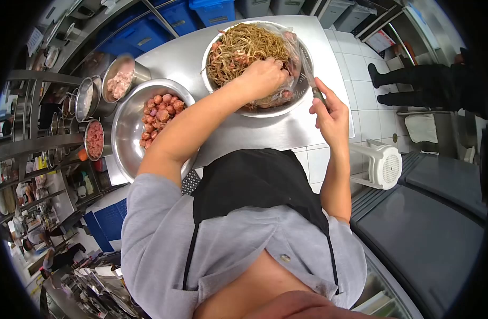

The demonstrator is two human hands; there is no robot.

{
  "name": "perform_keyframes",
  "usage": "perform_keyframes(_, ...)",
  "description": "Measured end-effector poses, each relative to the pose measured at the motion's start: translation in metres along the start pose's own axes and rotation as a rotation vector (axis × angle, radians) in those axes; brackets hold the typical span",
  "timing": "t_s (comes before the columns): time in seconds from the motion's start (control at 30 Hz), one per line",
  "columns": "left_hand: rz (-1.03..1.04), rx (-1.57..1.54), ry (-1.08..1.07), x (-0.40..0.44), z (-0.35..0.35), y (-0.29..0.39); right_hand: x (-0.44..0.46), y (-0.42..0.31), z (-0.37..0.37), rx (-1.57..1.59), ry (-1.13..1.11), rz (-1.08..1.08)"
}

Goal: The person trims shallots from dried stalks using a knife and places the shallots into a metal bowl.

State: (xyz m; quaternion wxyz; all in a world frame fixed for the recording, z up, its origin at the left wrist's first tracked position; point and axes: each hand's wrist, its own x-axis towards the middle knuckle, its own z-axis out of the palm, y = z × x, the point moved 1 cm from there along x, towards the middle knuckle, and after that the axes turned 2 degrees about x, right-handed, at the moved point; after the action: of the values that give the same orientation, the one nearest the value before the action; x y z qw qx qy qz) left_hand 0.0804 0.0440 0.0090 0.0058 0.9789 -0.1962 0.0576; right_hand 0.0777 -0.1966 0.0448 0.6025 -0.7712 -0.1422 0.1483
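Observation:
My left hand (266, 80) reaches into a large metal colander (286, 110), its fingers curled down at the roots and a clear plastic bag; what they grip is hidden. Dry brown roots or stalks (246, 45) fill the colander's back and left, and the plastic bag (294, 58) lies along its right side. My right hand (331, 114), right of the colander, is closed around the dark handle of a knife (316, 91), whose blade points up along the rim. To the left, a wide steel bowl (126, 127) holds several reddish-purple shallots (161, 112).
Metal pots with pale meat (120, 81) and pink minced meat (95, 139) stand at the left. Blue bins (214, 11) are behind the steel table (228, 135). A white stool (384, 165) is at the right; a person's legs (408, 85) show beyond.

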Motion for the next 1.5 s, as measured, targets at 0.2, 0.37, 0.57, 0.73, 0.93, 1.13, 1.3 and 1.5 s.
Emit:
perform_keyframes(0.2,-0.021,-0.307,0.037,-0.017,-0.026,-0.004,-0.003,0.008,0.003,0.022,-0.015,0.044)
perform_keyframes(0.37,-0.258,-0.828,0.475,-0.033,-0.040,-0.034,0.015,0.007,0.026,0.114,-0.063,-0.118)
perform_keyframes(0.57,-0.604,-1.070,0.542,-0.060,0.000,-0.102,0.041,0.007,0.074,-0.265,-0.041,-0.264)
perform_keyframes(0.73,-0.790,-1.198,0.476,-0.086,-0.007,-0.091,0.029,-0.015,0.087,-0.266,0.029,-0.436)
perform_keyframes(0.93,-0.671,-1.337,0.604,-0.081,0.000,-0.080,0.035,-0.009,0.104,-0.452,-0.039,-0.443)
perform_keyframes(1.13,-0.668,-0.908,0.570,-0.074,-0.001,-0.066,0.021,-0.016,0.103,-0.507,-0.008,-0.546)
perform_keyframes(1.3,-0.608,-0.826,0.638,-0.071,-0.003,-0.060,0.021,-0.012,0.110,-0.589,-0.070,-0.504)
perform_keyframes(1.5,-0.522,-0.707,0.650,-0.072,0.002,-0.064,0.018,-0.017,0.107,-0.619,-0.089,-0.456)
